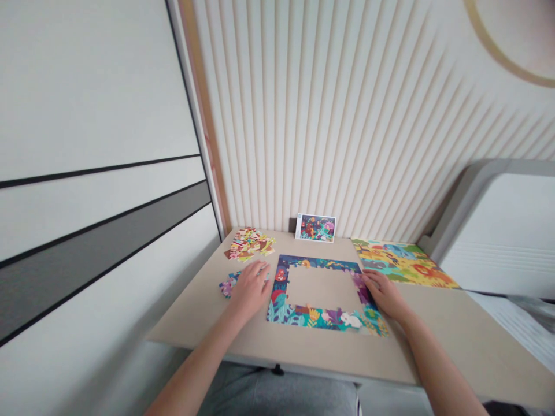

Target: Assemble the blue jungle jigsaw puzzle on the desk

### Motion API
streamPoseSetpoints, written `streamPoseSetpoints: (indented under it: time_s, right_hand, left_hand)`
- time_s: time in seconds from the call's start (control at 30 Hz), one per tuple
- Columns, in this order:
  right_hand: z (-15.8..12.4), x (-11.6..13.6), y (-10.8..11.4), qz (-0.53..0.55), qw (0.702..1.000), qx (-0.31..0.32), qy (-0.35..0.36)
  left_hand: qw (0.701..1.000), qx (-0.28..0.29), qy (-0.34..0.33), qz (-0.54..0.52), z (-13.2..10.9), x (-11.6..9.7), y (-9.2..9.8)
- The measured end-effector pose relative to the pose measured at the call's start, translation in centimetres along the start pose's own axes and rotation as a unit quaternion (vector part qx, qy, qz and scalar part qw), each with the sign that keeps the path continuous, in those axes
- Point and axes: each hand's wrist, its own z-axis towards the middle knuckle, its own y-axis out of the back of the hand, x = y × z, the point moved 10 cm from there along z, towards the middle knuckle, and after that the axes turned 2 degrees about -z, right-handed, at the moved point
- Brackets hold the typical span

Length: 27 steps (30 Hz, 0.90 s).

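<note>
A jigsaw border frame (321,316), colourful with a bare middle, lies flat on the beige table (433,341). My left hand (250,287) rests palm down with fingers stretched just left of the frame, over a small joined cluster of pieces (228,284). My right hand (384,293) lies flat on the frame's right edge, fingers extended. A pile of loose pieces (249,243) sits at the far left of the table. A small reference picture card (315,227) leans against the ribbed wall.
A finished jigsaw (403,263) in yellow, green and blue lies at the far right of the table. A white rounded unit (498,231) stands to the right. A white and grey panelled wall borders the table's left side.
</note>
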Motion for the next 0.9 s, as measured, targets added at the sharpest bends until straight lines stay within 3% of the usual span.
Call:
streamPoseSetpoints:
  time_s: [0.13, 0.23, 0.33, 0.7, 0.9]
  right_hand:
    - [-0.1, 0.3, 0.2, 0.004, 1.000, 0.003, -0.009]
    - [-0.1, 0.5, 0.0, 0.003, 1.000, 0.014, -0.013]
    - [-0.1, 0.8, 0.0, 0.001, 1.000, 0.016, -0.007]
    - [0.0, 0.1, -0.4, 0.005, 1.000, 0.021, -0.012]
    - [0.0, 0.1, -0.5, 0.000, 0.999, 0.030, -0.011]
  left_hand:
    - [0.998, 0.004, 0.032, 0.048, 0.8, 4.1, -1.0]
    - [0.996, 0.015, 0.051, 0.068, 0.1, 5.5, -2.2]
    - [0.996, 0.017, 0.052, 0.074, -0.5, 5.5, -2.6]
    - [0.999, -0.006, 0.036, 0.023, -0.7, 3.9, -0.7]
    - [0.999, -0.011, 0.053, -0.001, -0.8, 4.1, -0.7]
